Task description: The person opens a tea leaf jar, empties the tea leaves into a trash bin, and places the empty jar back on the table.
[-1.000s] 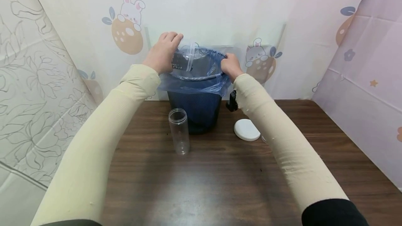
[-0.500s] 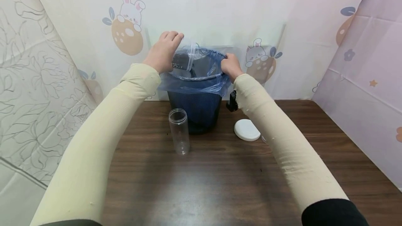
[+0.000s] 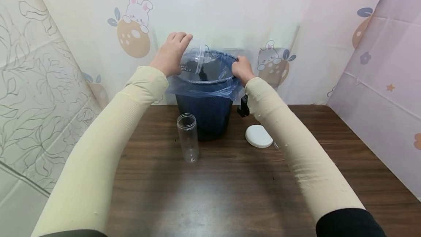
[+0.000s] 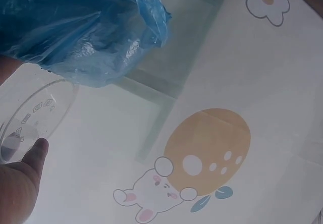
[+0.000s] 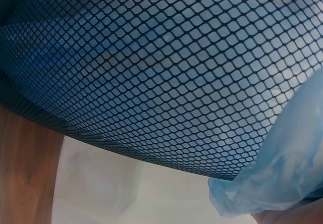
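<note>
My left hand (image 3: 171, 54) grips a clear plastic jar (image 3: 200, 59) with printed lettering, tilted on its side over the wastebasket. Dark matter (image 3: 203, 74) spills from its mouth; what kind it is I cannot tell. The jar's clear base (image 4: 43, 115) shows in the left wrist view. Curled over the rim at the right, my right hand (image 3: 242, 69) holds the black mesh wastebasket (image 3: 217, 114) and its blue plastic liner (image 3: 200, 90). The mesh wall (image 5: 166, 77) fills most of the right wrist view, where that hand is mostly hidden.
In front of the wastebasket stands a tall clear jar (image 3: 188, 140) without a lid. To the right a white lid (image 3: 258, 136) lies on the brown wooden table (image 3: 204, 196). A clear round edge beside it is partly behind my right forearm. Patterned cloth (image 3: 210, 10) hangs behind.
The held jar tips slightly further, and the dark matter inside has sunk lower while more spills from its mouth. My right hand stays in place on the rim.
</note>
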`<state>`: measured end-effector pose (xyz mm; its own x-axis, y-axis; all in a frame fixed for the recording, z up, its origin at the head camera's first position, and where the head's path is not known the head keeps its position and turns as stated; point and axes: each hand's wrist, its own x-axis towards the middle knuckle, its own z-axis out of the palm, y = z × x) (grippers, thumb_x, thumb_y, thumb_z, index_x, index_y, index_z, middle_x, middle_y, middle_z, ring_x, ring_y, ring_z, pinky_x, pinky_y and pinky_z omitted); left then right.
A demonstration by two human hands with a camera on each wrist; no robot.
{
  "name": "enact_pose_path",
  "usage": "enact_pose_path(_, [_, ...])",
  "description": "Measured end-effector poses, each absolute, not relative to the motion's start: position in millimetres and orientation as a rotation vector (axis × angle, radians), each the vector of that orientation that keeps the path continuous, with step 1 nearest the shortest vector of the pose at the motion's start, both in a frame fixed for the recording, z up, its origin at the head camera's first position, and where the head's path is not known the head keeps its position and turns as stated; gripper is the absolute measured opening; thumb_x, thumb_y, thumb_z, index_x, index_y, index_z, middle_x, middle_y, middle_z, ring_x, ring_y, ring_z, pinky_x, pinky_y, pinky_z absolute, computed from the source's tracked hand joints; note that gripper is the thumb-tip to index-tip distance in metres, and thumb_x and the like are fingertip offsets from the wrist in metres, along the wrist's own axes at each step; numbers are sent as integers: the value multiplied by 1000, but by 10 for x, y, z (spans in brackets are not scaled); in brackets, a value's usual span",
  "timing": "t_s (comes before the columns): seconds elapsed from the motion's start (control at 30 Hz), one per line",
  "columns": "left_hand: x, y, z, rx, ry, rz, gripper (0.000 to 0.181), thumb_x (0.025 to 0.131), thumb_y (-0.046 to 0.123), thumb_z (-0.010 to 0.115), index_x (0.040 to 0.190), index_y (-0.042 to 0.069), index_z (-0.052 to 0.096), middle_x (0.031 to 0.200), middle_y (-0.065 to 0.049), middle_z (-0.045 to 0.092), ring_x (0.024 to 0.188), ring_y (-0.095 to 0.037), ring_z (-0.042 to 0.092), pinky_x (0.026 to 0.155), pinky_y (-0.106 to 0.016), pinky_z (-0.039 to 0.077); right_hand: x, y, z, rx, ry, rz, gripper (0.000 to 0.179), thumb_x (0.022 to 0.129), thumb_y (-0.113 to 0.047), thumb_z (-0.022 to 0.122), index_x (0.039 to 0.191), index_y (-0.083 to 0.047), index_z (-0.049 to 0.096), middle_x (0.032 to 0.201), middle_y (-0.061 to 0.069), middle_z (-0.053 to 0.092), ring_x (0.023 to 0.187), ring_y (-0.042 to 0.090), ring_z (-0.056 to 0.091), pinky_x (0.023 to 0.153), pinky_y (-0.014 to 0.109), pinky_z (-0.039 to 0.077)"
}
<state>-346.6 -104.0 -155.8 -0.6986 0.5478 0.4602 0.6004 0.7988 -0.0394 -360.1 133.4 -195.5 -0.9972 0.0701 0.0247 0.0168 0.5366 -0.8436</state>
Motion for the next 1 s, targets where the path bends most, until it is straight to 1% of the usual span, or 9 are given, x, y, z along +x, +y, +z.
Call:
enact_pose_path(0.1, [-3462,-1036,-1554,-856,-2531,-155,93,60,-16,69,143,-3,32,140,-21,37,131,-37,29,108,-41,29,-3596,1337,-1952,-77,-2707,1482,56,97,-2,21,153,-7,14,158,7,11,63,16,26,65,30,31])
enact_pose_path(0.2, [-3455,-1033,-1553,-852,-2532,-156,92,60,-16,69,143,-3,32,140,-21,37,131,-36,29,107,-41,30,-3607,1338,-1960,-82,-2708,1480,57,97,-2,22,153,-8,14,158,7,11,57,15,24,59,29,29])
enact_pose_path(0.3, [-3447,-1031,-1551,-850,-2532,-157,92,60,-16,68,143,-3,33,140,-21,37,131,-36,29,107,-41,30,-3619,1338,-1969,-90,-2710,1481,56,97,-3,22,153,-9,13,158,6,12,52,13,21,56,29,28])
enact_pose_path(0.43, [-3436,-1026,-1538,-860,-2520,-154,90,60,-17,67,143,-3,33,139,-22,38,131,-37,29,108,-41,28,-3619,1339,-1970,-85,-2712,1478,56,98,-4,21,153,-9,13,158,6,11,52,13,21,57,29,28])
enact_pose_path(0.53, [-3432,-1020,-1522,-871,-2512,-152,90,60,-18,65,143,-4,33,139,-22,38,131,-37,29,109,-40,27,-3622,1341,-1970,-84,-2712,1483,56,98,-4,21,153,-9,12,158,6,11,50,12,20,55,28,28])
enact_pose_path(0.67, [-3436,-1010,-1512,-883,-2506,-147,89,60,-19,65,142,-3,34,139,-21,39,130,-36,30,108,-40,29,-3624,1344,-1970,-84,-2707,1488,56,98,-4,21,153,-9,12,158,6,11,50,12,20,55,28,28])
enact_pose_path(0.83, [-3440,-994,-1516,-917,-2508,-114,89,61,-20,66,142,-3,33,139,-21,38,131,-36,28,106,-41,32,-3613,1349,-1972,-71,-2706,1479,56,98,-4,21,153,-8,12,158,6,10,55,14,23,60,29,30])
enact_pose_path(1.0, [-3435,-979,-1525,-942,-2488,-70,84,64,-24,60,142,-4,35,139,-22,38,132,-35,28,104,-40,34,-3609,1342,-1976,-70,-2705,1479,56,98,-4,22,153,-9,13,158,6,11,51,13,21,56,28,28])
